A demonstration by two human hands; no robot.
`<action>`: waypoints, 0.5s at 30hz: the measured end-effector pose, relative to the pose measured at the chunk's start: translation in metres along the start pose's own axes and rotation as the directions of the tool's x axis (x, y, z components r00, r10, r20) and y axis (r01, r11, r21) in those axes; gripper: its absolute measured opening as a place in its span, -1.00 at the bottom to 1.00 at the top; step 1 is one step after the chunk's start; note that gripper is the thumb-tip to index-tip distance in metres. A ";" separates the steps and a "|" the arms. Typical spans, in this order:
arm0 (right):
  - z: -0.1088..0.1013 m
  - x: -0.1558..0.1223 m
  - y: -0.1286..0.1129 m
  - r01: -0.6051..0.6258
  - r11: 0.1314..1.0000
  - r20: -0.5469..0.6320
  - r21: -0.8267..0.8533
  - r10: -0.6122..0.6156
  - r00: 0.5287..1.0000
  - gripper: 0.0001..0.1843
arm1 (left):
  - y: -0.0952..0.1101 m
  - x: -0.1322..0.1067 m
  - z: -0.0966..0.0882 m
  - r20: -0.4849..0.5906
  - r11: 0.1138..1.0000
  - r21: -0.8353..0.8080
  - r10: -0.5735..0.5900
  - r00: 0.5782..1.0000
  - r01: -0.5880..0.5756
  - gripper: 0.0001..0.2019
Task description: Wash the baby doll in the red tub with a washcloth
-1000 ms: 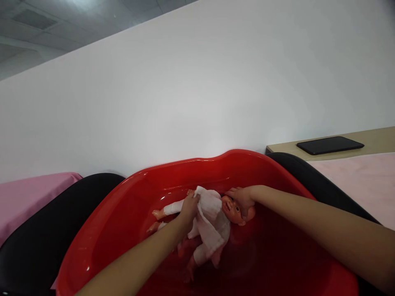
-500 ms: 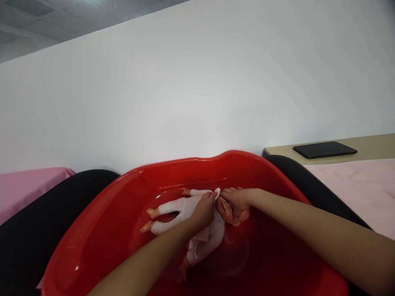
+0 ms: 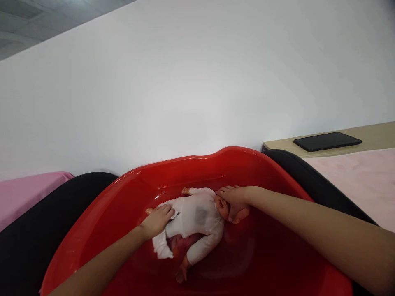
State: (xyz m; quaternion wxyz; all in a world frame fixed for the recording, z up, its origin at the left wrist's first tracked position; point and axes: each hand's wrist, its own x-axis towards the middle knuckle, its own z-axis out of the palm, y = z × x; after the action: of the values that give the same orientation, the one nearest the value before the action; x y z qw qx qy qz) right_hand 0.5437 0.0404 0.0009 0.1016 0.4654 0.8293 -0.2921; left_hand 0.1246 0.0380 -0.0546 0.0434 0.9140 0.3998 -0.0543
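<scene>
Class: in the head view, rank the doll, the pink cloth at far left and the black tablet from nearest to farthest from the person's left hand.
1. Doll: under the left hand, in the tub.
2. Pink cloth: far left.
3. Tablet: far right, on the counter.

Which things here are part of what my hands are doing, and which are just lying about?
In hand: doll in white clothes, red tub, left hand on its legs, right hand on its head.
Lying about: black tablet, pink cloth, pink sheet.
</scene>
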 end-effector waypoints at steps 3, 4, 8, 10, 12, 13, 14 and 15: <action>-0.001 0.000 0.001 -0.035 0.999 0.018 -0.011 0.035 0.999 0.23 | -0.017 -0.017 -0.008 0.045 0.989 -0.109 -0.093 0.995 0.097 -0.70; 0.000 0.000 0.001 -0.042 0.999 0.020 -0.009 0.042 0.999 0.26 | -0.017 -0.017 -0.012 0.018 0.969 -0.168 -0.180 0.983 0.181 -0.74; 0.000 -0.001 0.001 -0.039 0.999 0.010 -0.001 0.039 0.999 0.33 | 0.012 0.018 -0.034 -0.217 0.818 -0.466 -0.475 0.853 0.337 -0.88; -0.001 -0.003 -0.002 -0.038 0.999 0.020 -0.008 0.038 0.999 0.38 | 0.038 0.053 -0.046 -0.353 0.780 -0.578 -0.504 0.788 0.240 -0.92; -0.004 -0.004 -0.006 -0.050 0.999 0.039 -0.018 0.051 0.998 0.43 | 0.064 0.093 -0.055 -0.397 0.724 -0.670 -0.533 0.747 0.161 -0.91; -0.005 -0.005 -0.008 -0.061 0.998 0.047 -0.023 0.062 0.997 0.45 | 0.076 0.111 -0.058 -0.399 0.695 -0.706 -0.549 0.735 0.136 -0.88; -0.006 -0.005 -0.009 -0.070 0.997 0.051 -0.028 0.071 0.996 0.47 | 0.086 0.128 -0.058 -0.396 0.686 -0.718 -0.543 0.740 0.119 -0.86; -0.006 -0.005 -0.009 -0.075 0.997 0.052 -0.033 0.076 0.996 0.49 | 0.095 0.143 -0.055 -0.390 0.679 -0.727 -0.533 0.751 0.104 -0.83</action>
State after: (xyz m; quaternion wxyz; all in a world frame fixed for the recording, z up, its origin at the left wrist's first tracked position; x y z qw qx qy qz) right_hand 0.5392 0.0366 0.0113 0.1416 0.4868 0.8126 -0.2875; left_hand 0.2943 0.0843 -0.0156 0.2325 0.7179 0.5468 0.3627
